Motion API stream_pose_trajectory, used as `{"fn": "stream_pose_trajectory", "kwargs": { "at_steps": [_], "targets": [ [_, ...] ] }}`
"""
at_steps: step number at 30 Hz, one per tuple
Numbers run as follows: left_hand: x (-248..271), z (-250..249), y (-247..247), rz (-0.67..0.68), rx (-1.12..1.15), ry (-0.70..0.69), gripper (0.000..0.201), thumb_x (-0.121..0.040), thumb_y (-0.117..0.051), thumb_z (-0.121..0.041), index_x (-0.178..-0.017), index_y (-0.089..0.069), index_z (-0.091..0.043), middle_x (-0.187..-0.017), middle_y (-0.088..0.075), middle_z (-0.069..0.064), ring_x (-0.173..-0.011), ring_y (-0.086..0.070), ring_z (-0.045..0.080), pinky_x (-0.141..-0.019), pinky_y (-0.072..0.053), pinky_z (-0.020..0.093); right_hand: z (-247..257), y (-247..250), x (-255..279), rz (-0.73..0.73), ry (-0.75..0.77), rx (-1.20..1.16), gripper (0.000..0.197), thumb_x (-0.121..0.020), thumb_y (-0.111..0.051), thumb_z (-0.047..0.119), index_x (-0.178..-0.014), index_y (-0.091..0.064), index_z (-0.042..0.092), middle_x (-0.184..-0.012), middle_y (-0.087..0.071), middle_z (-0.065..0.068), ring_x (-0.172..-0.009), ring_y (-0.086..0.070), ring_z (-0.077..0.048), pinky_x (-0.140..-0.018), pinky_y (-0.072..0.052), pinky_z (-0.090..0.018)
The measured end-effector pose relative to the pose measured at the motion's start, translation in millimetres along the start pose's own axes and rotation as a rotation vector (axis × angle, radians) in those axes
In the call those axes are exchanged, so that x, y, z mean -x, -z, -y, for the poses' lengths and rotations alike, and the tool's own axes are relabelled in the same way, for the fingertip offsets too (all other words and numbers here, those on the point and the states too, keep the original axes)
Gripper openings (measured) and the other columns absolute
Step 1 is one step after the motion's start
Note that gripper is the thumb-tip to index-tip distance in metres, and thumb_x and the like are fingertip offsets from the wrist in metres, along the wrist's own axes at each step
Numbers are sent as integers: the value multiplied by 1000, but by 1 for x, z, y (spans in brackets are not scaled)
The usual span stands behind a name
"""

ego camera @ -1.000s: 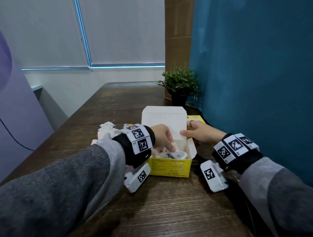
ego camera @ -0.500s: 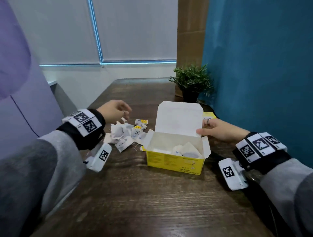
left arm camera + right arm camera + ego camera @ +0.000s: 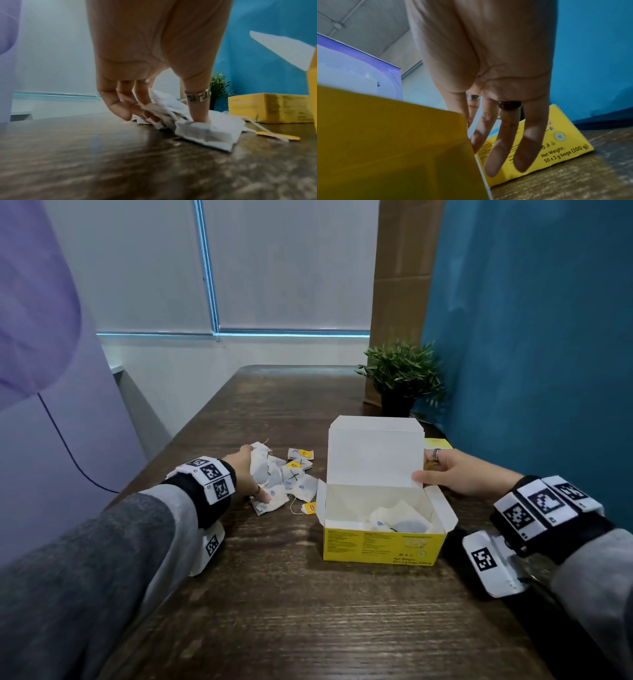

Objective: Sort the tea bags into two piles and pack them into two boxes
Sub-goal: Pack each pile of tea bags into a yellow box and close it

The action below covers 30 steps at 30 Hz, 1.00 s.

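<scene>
a: what is on the left side of the table?

b: a pile of tea bags is not packed yet. the left hand is down on it, fingers curled around a few bags and the thumb pushing one flat.

a: and in the middle?

b: the open yellow box sits near us, lid up. only a few bags lie inside, so i think it is just started.

a: and the right?

b: the right hand pinches the lid's edge with thumb and first finger, other fingers straight. a second yellow box lies just behind, farther back. i can't tell if anything is in it. so most packing looks left to do.
</scene>
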<state>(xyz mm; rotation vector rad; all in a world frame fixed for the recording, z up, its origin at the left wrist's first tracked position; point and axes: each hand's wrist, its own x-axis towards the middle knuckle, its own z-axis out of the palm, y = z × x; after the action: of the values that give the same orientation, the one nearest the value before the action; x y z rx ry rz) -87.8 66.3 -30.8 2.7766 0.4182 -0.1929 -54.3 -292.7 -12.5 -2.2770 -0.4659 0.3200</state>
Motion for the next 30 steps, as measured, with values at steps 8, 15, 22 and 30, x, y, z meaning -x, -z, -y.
{"fn": "stream_pose_trajectory", "kwargs": {
  "at_steps": [8, 15, 22, 30],
  "targets": [
    [3, 5, 4, 37, 166, -35, 81, -66, -82, -8, -134, -39, 5, -107, -62, 15, -94, -59, 25, -45, -38, 18, 1, -2, 1, -1, -4, 14, 25, -91, -59, 20, -116, -61, 16, -113, -70, -2, -105, -66, -21, -100, -47, -44],
    [3, 27, 10, 119, 437, -71, 32, -58, -82, 5, -65, -57, -14, -72, -62, 9, -78, -59, 26, -73, -51, 40, 0, -3, 0, -4, 6, 15, 20, -92, -58, 21, -112, -62, 20, -112, -70, -1, -104, -66, -21, -100, -47, -45],
    [14, 18, 12, 187, 395, -38, 67, -60, -87, -22, -117, -51, -20, -104, -59, 2, -90, -59, 21, -61, -53, 27, 0, -5, 2, -1, 10, 21, 8, -93, -56, 22, -93, -60, 29, -101, -70, 2, -95, -66, -19, -96, -49, -44],
    [9, -12, 0, 45, 72, -115, 25, -76, -75, -28, -75, -52, -18, -78, -58, 1, -69, -52, 16, -56, -41, 23, 3, -4, 5, -2, 16, 41, 5, -94, -55, 22, -91, -59, 25, -100, -68, 4, -97, -64, -19, -97, -49, -41]
  ]
}}
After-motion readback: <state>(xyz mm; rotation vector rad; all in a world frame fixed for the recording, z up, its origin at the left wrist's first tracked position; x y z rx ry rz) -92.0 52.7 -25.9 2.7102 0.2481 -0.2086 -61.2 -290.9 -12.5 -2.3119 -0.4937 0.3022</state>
